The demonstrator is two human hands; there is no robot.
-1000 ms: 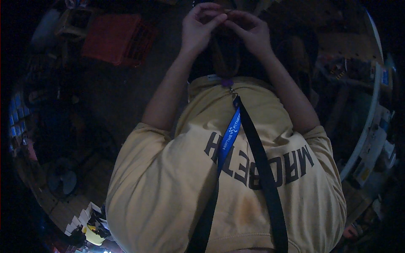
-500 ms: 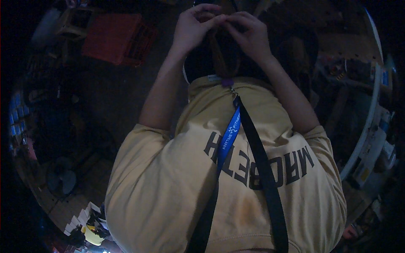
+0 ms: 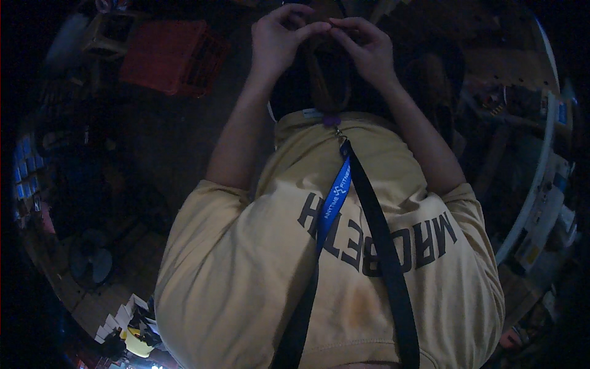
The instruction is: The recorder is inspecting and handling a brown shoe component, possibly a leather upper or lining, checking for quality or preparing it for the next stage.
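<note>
At the top of the head view, my left hand point(image 3: 275, 42) and my right hand point(image 3: 373, 54) meet in front of my waist. The left fingers curl while its thumb reaches toward the right fingertips. My right thumb and forefinger are pinched near that thumb tip. Anything between the fingertips is too small and dark to make out. Just below them hangs a dim brown loop, perhaps a strap point(image 3: 319, 86). A black lanyard point(image 3: 384, 246) with a blue panel point(image 3: 335, 194) runs down my tan T-shirt point(image 3: 239, 277), ending in a metal clip by a purple piece point(image 3: 331, 120).
A red plastic crate point(image 3: 163, 56) stands on the dark floor at the far left, with a pale wooden stool-like frame point(image 3: 110, 34) behind it. A fan point(image 3: 91, 257) is at the left. Cluttered shelving with a pale edge point(image 3: 533, 184) lines the right side.
My right hand has shifted slightly to the right and its fingers have straightened a little. A narrow gap now shows between the two hands' fingertips. The left hand stays almost in place.
</note>
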